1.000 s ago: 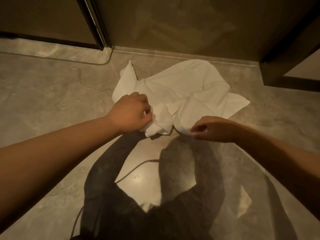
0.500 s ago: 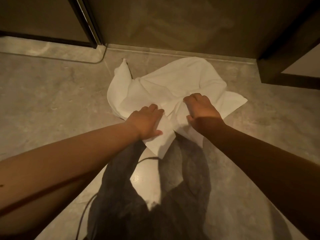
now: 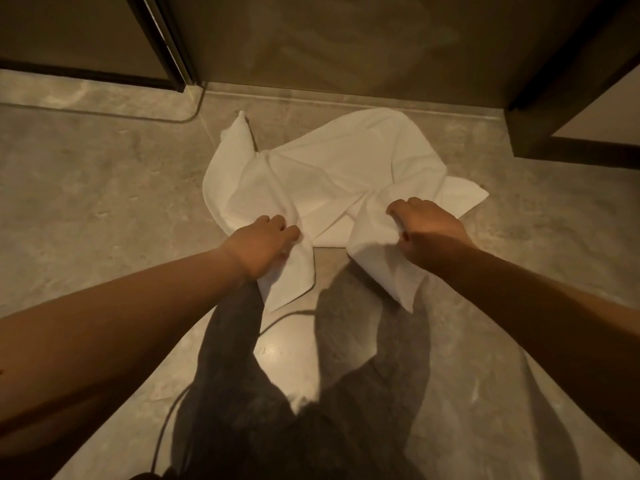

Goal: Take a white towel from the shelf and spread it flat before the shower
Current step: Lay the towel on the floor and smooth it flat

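White cloth bunched inside both fists. Left hand (image 3: 260, 244): fingers curled shut, pinching a near corner of the crumpled white cotton towel (image 3: 332, 171); a flap of it hangs below the knuckles and tapers to a point just over the floor. Right hand (image 3: 426, 227): fingers likewise closed, gripping a second near fold; cloth drapes down from the grip in a broad tongue, tip lifted clear of the tile. The two hands are apart, with a gap of bare floor showing between the two held flaps.

Beyond the hands, the rest of the towel lies on the glossy grey-beige marble-look tiled floor (image 3: 97, 188), rumpled with several creases and overlapping layers, not flat. One corner stands up in a peak at the far left; another lies flat and pointed at the far right. Far edge of the towel sits near a low pale stone threshold strip (image 3: 346, 103) running along the base of a tinted brown glass panel (image 3: 346, 39). Dark metal door frame (image 3: 162, 43) stands to the left of that panel.

Both bare forearms reach in from the lower corners. Dark shadows of the arms and body fall on the tile near the camera, around a bright patch of reflected light.
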Available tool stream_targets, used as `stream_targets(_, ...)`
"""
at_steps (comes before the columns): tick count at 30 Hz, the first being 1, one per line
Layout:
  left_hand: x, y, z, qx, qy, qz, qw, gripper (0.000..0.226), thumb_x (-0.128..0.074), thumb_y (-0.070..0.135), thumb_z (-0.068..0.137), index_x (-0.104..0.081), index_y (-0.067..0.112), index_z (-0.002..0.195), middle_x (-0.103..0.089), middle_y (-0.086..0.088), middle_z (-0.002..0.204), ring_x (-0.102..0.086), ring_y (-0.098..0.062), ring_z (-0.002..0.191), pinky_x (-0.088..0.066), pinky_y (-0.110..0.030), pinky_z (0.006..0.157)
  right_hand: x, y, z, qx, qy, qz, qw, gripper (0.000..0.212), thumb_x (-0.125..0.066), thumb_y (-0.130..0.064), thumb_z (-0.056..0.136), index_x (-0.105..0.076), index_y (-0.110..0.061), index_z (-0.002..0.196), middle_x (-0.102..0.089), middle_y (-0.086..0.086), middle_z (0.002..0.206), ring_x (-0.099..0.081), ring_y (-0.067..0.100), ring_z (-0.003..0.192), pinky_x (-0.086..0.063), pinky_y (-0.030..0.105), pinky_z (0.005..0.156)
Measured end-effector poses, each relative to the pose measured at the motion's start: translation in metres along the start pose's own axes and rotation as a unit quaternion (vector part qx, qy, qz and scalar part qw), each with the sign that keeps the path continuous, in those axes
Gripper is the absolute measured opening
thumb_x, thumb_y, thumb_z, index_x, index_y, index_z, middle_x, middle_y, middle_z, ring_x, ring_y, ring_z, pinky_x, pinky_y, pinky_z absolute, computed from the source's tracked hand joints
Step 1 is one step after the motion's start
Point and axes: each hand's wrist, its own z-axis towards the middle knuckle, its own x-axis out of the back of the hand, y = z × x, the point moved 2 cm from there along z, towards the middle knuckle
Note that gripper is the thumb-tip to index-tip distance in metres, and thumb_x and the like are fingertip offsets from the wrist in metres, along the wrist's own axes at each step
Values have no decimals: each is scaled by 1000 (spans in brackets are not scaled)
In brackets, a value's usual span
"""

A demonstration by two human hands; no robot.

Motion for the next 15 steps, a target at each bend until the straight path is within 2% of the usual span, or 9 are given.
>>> stream_targets(3, -4, -11, -7, -3, -17, 35, 999, 44, -54, 16, 91, -38, 17, 133, -46, -11, 116, -47, -27, 98, -47, -42, 80, 0, 20, -9, -29, -43, -22, 998, 37, -57, -14, 81, -49, -22, 116, -56, 5, 102, -49, 22, 88, -47, 36, 70)
stream_targets(7, -7, -26, -18, 4, -26, 91, 996, 48, -55, 13, 90, -35, 18, 134, -47, -9, 114, -47, -25, 95, -47, -36, 74, 0, 39, -25, -28, -91, -83, 992, 26, -51, -22, 87, -50, -26, 112, -46, 0, 89, -40, 18, 77, -38, 32, 60)
stream_targets(10, -6, -37, -25, 10, -40, 128, 991, 49, -56, 18, 89, -33, 21, 133, -47, -7, 113, -49, -23, 92, -47, -33, 68, -2, 45, -34, -31, -150, -117, 981, 22, -43, -21, 93, -54, -25, 111, -48, 2, 92, -45, 21, 82, -40, 32, 63)
stream_targets(12, -5, -43, -31, 17, -47, 145, 988, 49, -57, 25, 87, -35, 23, 131, -48, -6, 112, -51, -22, 89, -43, -31, 66, -4, 44, -36, -34, -204, -123, 970, 21, -41, -21, 94, -56, -26, 108, -49, 1, 96, -46, 20, 86, -36, 30, 64)
stream_targets(13, -4, -44, -34, 18, -34, 146, 989, 47, -56, 28, 86, -38, 22, 129, -48, -6, 112, -51, -22, 88, -42, -31, 66, -3, 42, -36, -30, -213, -118, 969, 21, -42, -20, 93, -58, -26, 105, -50, 1, 99, -47, 20, 88, -34, 29, 65)
stream_targets(15, 2, -41, -40, 1, 39, 122, 992, 42, -52, 33, 82, -49, 16, 121, -51, -11, 115, -54, -27, 89, -46, -36, 70, 1, 35, -33, -15, -189, -94, 977, 19, -45, -21, 92, -61, -23, 101, -53, 2, 102, -49, 21, 91, -35, 29, 66)
